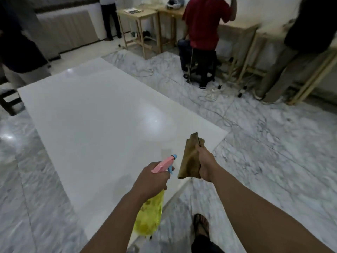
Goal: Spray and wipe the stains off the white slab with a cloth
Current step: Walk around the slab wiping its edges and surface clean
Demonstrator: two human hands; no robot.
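Both hands held out over the near corner of the white slab, one with a spray bottle, one with a cloth.

The left hand [152, 177], low in the centre of the frame, has its fingers clamped on a spray bottle [148, 214] with a yellow body and pink head pointing up-frame. Just right of it, the right hand [207, 164] has its fingers closed around a crumpled brown cloth [190, 157]. The white slab [94, 114] lies flat on the grey marble floor [273, 143], filling the middle and left. A seated person in a red shirt [204, 22] is at the upper right.

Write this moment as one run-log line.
left hand: grips spray bottle | right hand: holds cloth | white slab: not touched
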